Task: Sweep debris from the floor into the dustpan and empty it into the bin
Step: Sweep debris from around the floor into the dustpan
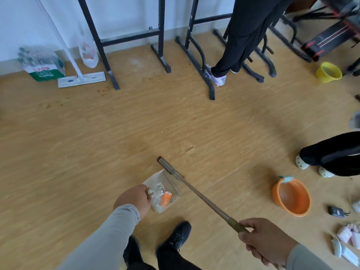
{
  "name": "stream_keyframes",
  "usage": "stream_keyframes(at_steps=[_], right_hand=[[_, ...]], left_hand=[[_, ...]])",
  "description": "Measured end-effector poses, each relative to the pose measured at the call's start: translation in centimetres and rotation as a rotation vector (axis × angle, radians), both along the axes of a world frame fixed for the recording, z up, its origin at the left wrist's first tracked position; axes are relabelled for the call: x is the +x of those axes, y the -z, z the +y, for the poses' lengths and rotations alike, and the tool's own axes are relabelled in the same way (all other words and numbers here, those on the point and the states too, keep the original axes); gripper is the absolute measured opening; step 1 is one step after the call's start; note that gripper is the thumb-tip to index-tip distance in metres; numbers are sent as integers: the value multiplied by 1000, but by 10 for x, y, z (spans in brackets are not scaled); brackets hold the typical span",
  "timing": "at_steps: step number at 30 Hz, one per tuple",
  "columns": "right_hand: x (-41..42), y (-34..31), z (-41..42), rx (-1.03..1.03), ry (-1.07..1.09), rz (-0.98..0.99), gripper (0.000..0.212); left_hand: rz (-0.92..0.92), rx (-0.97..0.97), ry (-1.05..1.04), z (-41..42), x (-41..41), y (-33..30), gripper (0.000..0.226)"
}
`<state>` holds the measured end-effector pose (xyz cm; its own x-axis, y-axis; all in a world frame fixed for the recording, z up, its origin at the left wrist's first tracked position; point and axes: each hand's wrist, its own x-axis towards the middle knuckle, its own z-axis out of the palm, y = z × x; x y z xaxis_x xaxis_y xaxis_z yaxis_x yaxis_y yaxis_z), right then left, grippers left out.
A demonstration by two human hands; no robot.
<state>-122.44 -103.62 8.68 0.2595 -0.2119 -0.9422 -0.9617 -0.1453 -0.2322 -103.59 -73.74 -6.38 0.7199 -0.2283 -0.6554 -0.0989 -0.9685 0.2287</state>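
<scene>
- The wooden floor (116,137) fills most of the frame, light brown, with small crumbs in the upper left part.
- Black metal frames (109,55) stand along the white wall at the top; a person's legs in black trousers (243,36) stand among them, upper right.
- A white flat mop (81,79) leans on the wall, upper left.
- The broom (196,191) lies diagonally in the lower centre; its narrow dark head touches the floor just beside the dustpan.
- The right hand (266,241), lower right, is closed around the end of the broom handle.
- The orange basin (291,197) stands on the floor at the right; a yellow bucket (328,72) is well above it.
- The clear dustpan (162,190) sits low at the centre bottom, with white and orange debris (162,199) inside.
- The left hand (136,199) grips the near edge of the dustpan.
</scene>
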Motion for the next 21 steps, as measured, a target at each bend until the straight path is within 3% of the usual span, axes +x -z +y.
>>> stream_keyframes(at_steps=[8,15,21], right_hand=[[9,-17,57,-69,102,-73,12],[47,-29,139,-98,75,-148,17],[75,-34,207,-66,116,-154,20]], left_hand=[[8,-150,-198,98,-26,-36,26],[-36,-246,-502,196,-38,-90,21],[-152,-240,-601,270,-51,-119,22]])
